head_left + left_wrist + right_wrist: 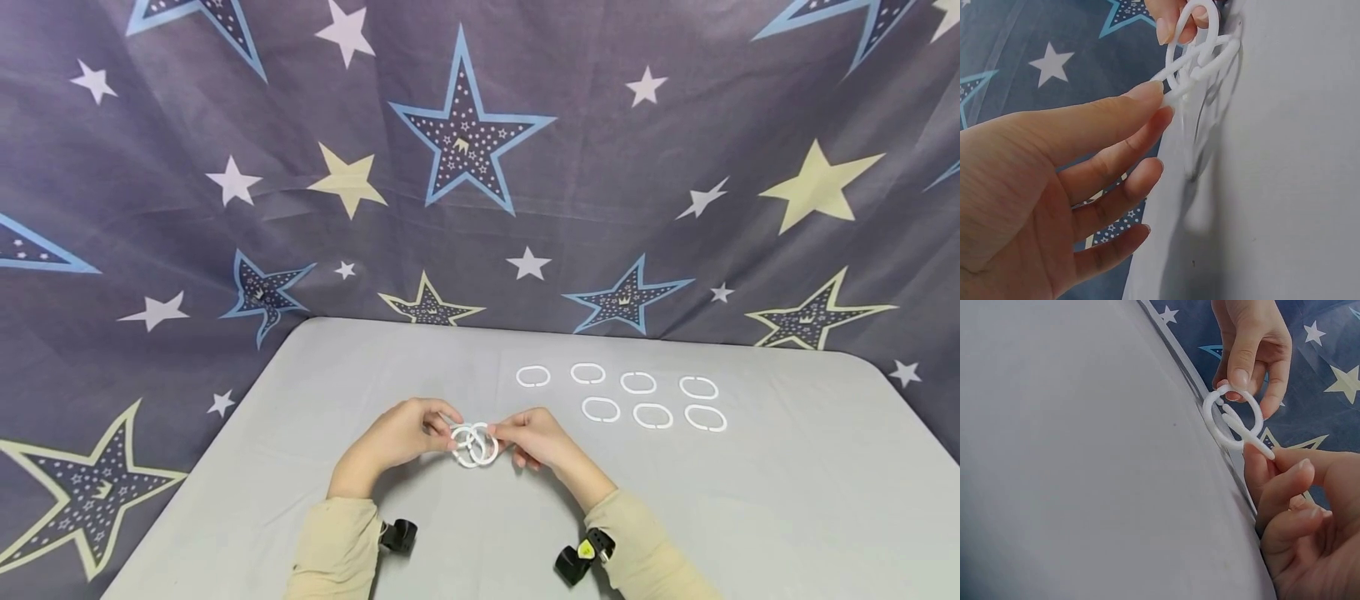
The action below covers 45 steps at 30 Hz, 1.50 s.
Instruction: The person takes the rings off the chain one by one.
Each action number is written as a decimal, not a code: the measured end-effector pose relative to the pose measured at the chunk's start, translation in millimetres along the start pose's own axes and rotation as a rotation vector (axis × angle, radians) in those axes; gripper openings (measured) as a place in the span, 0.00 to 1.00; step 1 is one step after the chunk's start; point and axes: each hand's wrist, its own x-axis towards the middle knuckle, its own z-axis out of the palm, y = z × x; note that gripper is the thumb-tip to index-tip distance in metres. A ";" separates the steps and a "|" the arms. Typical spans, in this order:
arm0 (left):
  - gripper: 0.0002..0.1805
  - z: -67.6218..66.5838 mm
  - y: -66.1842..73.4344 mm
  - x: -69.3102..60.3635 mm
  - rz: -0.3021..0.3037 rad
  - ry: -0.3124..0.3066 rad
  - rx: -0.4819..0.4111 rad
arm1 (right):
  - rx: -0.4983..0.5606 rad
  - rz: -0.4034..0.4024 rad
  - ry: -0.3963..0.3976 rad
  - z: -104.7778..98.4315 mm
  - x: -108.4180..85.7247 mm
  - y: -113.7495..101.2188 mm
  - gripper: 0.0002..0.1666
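Between thumb and forefinger, my left hand (401, 433) pinches a white plastic ring link (1208, 419). Its other fingers are spread apart below in the left wrist view. My right hand (542, 439) pinches a second white ring link (496, 451) at its right side. The two links cross each other between the hands, a little above the table, and look threaded through one another in the left wrist view. Whether the gap in each link is closed cannot be made out.
Several white oval links lie in two rows on the grey tabletop (780, 492), right of and beyond the hands; one is the far left link (533, 385). A dark star-patterned cloth (570, 217) hangs behind the table. Each wrist wears a small black camera (399, 537).
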 end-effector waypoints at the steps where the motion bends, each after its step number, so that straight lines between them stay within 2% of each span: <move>1: 0.15 -0.1 -0.3 0.0 0.001 0.001 -0.001 | 0.001 0.000 0.000 -0.1 -0.2 -0.3 0.15; 9: 0.13 1.0 -0.6 0.4 -0.006 0.003 0.018 | 0.002 -0.013 0.001 0.3 -0.1 -0.1 0.15; 19: 0.02 3.0 -3.5 2.9 -0.016 0.030 0.069 | 0.003 -0.019 0.012 1.5 1.1 1.6 0.15; 33: 0.03 -0.4 -2.2 0.8 -0.016 0.063 0.029 | 0.000 -0.015 0.015 0.2 1.1 1.5 0.15; 45: 0.03 -3.0 0.3 -1.1 -0.060 0.108 0.002 | 0.065 0.014 0.041 -0.4 1.1 -0.9 0.19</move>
